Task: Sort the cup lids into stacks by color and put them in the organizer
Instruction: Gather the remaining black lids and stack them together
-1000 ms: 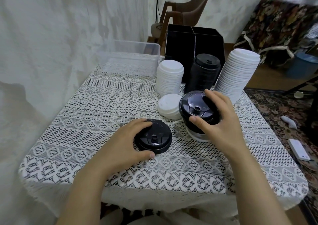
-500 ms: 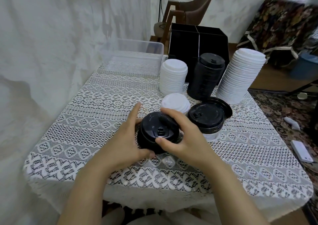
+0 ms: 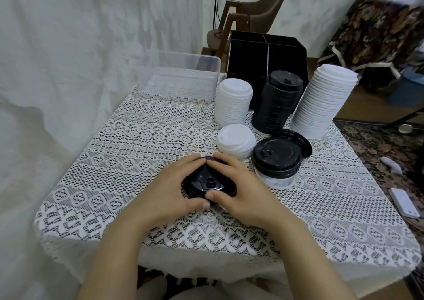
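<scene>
Both hands cup a small black lid stack (image 3: 210, 182) on the lace-covered counter (image 3: 128, 153): the left hand (image 3: 169, 192) closes its grip on the near-left rim and the right hand (image 3: 238, 185) on the right, thumbs nearly meeting in front. The person appears to be squaring black lids together. The next move likely calls for carrying them to the tall black stack (image 3: 278, 102) before the black organizer (image 3: 267, 54), where white stacks (image 3: 232, 101) also wait beside a mixed pile (image 3: 276, 160).
</scene>
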Tool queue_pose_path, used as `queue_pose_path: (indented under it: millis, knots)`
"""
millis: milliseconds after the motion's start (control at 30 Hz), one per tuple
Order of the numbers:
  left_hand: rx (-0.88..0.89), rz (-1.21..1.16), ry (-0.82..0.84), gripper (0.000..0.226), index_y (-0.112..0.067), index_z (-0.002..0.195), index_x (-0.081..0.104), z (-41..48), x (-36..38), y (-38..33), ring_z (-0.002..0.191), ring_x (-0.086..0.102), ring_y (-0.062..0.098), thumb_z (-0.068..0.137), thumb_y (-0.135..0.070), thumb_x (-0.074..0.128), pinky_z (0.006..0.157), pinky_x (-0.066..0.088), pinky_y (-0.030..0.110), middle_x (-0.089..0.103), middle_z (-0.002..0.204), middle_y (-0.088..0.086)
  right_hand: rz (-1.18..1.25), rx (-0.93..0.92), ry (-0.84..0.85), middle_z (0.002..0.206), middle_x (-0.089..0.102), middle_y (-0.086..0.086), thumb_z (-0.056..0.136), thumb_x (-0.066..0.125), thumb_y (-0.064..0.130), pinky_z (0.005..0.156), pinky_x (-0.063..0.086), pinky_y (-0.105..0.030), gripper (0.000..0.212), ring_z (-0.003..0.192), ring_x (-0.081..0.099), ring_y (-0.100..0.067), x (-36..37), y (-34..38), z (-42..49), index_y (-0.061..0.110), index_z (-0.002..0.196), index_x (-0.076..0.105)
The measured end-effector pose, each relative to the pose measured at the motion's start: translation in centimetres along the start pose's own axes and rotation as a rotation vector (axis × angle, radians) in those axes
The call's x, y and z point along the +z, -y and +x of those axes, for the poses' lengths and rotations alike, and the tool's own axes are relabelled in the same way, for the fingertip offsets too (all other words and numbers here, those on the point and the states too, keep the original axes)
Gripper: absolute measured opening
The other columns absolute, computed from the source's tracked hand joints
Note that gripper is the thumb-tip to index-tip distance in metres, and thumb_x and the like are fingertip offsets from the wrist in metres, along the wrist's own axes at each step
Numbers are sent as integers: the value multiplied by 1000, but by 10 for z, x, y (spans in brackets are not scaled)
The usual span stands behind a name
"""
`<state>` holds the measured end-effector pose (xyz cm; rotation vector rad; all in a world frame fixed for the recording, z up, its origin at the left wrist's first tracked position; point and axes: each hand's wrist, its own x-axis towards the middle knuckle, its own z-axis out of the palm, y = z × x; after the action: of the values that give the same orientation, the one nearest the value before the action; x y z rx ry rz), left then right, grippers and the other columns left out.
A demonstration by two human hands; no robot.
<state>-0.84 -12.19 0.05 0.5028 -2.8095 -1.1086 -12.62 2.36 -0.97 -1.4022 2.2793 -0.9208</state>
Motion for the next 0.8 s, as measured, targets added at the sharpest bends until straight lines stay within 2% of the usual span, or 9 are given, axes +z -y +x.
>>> queue_pose_path:
  millis: [167, 267, 333, 400, 467, 500, 633, 700, 800]
  knots:
    - [6, 19, -13, 87, -38, 147, 28, 3, 2, 0, 136, 17, -5, 75, -41, 77, 113, 12, 21, 17, 138, -33, -90, 6, 108, 161, -2, 17, 99, 50, 33, 112, 3, -13, 63, 147, 1, -1, -3, 2, -3, 26, 154, 20]
    - [6, 23, -16, 85, -39, 147, 28, 3, 2, 0, 138, 19, -3, 76, -44, 75, 115, 14, 24, 17, 138, -34, -90, -13, 85, 161, 0, 16, 102, 44, 35, 114, 5, -15, 58, 147, 4, -2, -4, 7, -7, 25, 154, 20]
    - [-1, 25, -11, 85, -40, 147, 27, 3, 3, 1, 138, 18, -3, 76, -46, 74, 116, 16, 28, 16, 137, -36, -57, -14, -83, 159, 17, 15, 100, 48, 38, 115, 12, -15, 55, 144, 15, 0, -7, 7, -8, 25, 151, 31]
    - [-15, 27, -2, 86, -42, 147, 26, 3, 3, 1, 134, 17, -6, 76, -49, 74, 117, 17, 31, 14, 136, -38, -158, -28, -428, 148, 43, 3, 94, 58, 34, 111, 23, -18, 49, 135, 35, -8, -13, 2, -9, 18, 140, 51]
    - [-28, 22, 9, 86, -45, 146, 24, 3, 3, 1, 131, 15, -8, 76, -50, 73, 117, 16, 33, 12, 135, -39, -294, 54, -729, 133, 55, -11, 85, 70, 26, 107, 38, -37, 49, 124, 48, -25, -19, -10, -8, 9, 130, 60]
    - [-31, 19, 10, 86, -46, 146, 24, 3, 3, 2, 130, 14, -8, 75, -51, 73, 117, 15, 33, 12, 136, -40, -346, 154, -783, 132, 54, -14, 82, 74, 28, 105, 39, -45, 54, 123, 47, -31, -21, -14, -8, 8, 130, 58]
    - [-29, 13, 10, 85, -47, 145, 25, 3, 3, 4, 133, 14, -8, 75, -51, 73, 116, 15, 31, 11, 135, -43, -390, 548, -649, 145, 32, -16, 77, 70, 57, 111, 25, -47, 87, 134, 28, -35, -25, -24, -12, 17, 145, 34]
    - [-32, 12, 17, 84, -48, 144, 25, 3, 3, 5, 132, 15, -8, 75, -51, 73, 116, 16, 30, 8, 129, -48, -319, 597, -603, 143, 29, -14, 75, 69, 60, 110, 25, -44, 93, 132, 25, -31, -28, -25, -12, 19, 147, 27]
    - [-31, 9, 22, 84, -48, 144, 24, 4, 3, 6, 129, 15, -10, 75, -52, 73, 115, 16, 28, 2, 120, -53, -193, 569, -599, 146, 31, -7, 76, 71, 51, 111, 26, -43, 91, 133, 26, -28, -34, -29, -11, 22, 148, 25]
